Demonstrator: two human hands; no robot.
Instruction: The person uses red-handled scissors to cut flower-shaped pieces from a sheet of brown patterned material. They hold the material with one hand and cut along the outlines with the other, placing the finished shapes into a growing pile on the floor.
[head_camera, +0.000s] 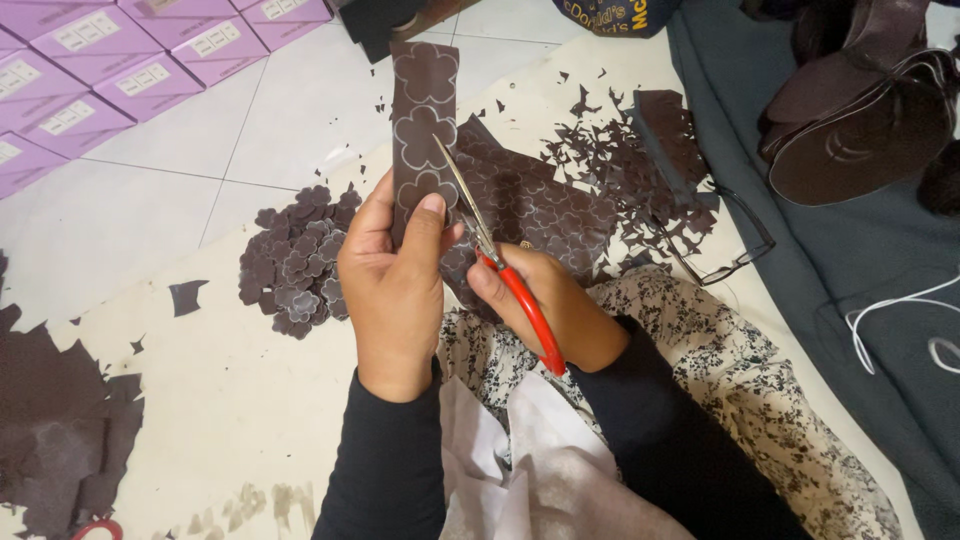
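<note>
Nearest the person, the left hand is clenched around the lower end of a dark brown felt strip, thumb pressed on its face, holding it upright so the drawn outlines face up and the cutting edge stays taut. Just right of the strip, the right hand grasps the red-handled scissors, fingers through the loops, blades parted against the strip's right edge where the lowest flower outline sits. Three flower outlines show on the strip above the thumb; whether there are more under the hand I cannot tell.

Left of the strip lies one pile of cut brown flowers, heaped close so finished pieces drop within reach; too many overlap to count. Right of and behind the strip spreads one marked felt sheet, then a scatter of trimmings left where they fell, and one pair of spectacles set aside. Far left of the strip, purple boxes stand in rows, about seven in view
</note>
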